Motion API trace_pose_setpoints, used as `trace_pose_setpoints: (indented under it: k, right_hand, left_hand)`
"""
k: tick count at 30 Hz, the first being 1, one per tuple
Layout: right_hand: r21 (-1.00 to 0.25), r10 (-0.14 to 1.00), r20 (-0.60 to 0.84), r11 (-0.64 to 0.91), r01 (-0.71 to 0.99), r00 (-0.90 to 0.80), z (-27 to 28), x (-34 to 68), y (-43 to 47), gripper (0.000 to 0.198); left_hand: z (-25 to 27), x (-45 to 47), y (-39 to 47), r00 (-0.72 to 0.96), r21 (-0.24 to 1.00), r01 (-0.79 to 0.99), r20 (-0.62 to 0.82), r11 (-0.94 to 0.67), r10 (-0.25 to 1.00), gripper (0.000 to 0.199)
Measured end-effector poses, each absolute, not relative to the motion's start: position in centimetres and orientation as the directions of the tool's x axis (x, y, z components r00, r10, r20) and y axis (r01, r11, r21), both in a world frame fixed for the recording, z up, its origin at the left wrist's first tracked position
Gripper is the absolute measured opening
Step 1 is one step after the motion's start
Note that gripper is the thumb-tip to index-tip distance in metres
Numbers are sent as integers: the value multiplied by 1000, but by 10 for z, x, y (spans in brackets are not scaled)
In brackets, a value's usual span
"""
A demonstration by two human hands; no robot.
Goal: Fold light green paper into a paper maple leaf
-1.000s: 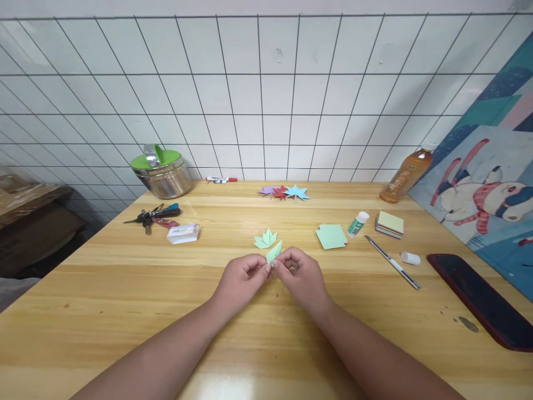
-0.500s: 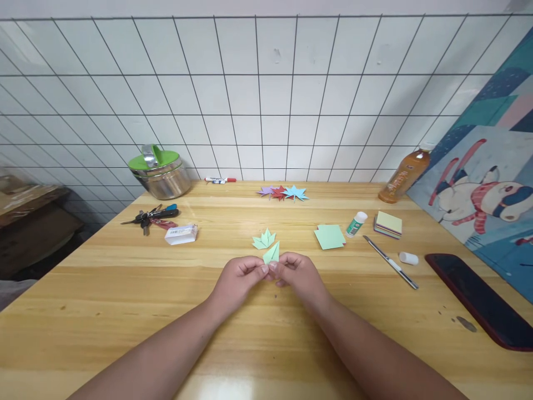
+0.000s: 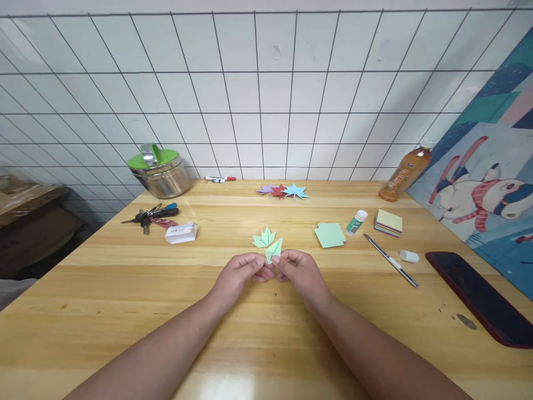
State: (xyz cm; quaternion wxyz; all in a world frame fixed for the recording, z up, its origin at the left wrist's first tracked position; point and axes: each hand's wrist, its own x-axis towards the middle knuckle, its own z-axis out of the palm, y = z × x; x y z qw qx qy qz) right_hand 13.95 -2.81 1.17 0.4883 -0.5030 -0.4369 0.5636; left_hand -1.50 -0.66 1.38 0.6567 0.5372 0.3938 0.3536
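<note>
A small folded piece of light green paper [image 3: 273, 250], with a crease line across its face, is held up between my two hands near the middle of the table. My right hand [image 3: 300, 273] pinches its lower right corner between thumb and fingers. Closed at the lower left edge of the same piece is my left hand [image 3: 241, 275], its thumb slightly off the paper and its other fingers curled beneath. Just beyond, a green folded paper leaf [image 3: 264, 238] with several points lies on the table.
Right of my hands lie square green paper sheets [image 3: 330, 235], a glue stick [image 3: 357, 223], its white cap [image 3: 408, 256], a utility knife [image 3: 390, 260], a sticky-note stack [image 3: 388, 223] and a phone [image 3: 478, 297]. Left are keys [image 3: 152, 214] and a small white box [image 3: 181, 233]. Paper leaves [image 3: 295, 191] lie behind.
The folded green paper has shifted slightly right and tilted in my fingers. My left thumb has slid off its lower edge, while my right thumb now presses on its corner.
</note>
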Motion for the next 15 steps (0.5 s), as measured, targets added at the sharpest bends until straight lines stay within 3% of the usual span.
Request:
trace_pose_setpoints:
  k: [10, 15]
  right_hand:
    - [-960, 969, -247, -246, -135, -14, 10, 138, -29, 30]
    - [-959, 979, -201, -201, -201, -23, 8, 138, -26, 30]
  left_hand:
    - [17, -13, -8, 354, 968, 221, 32, -116, 935, 16]
    - [13, -13, -6, 360, 949, 260, 77, -179, 930, 17]
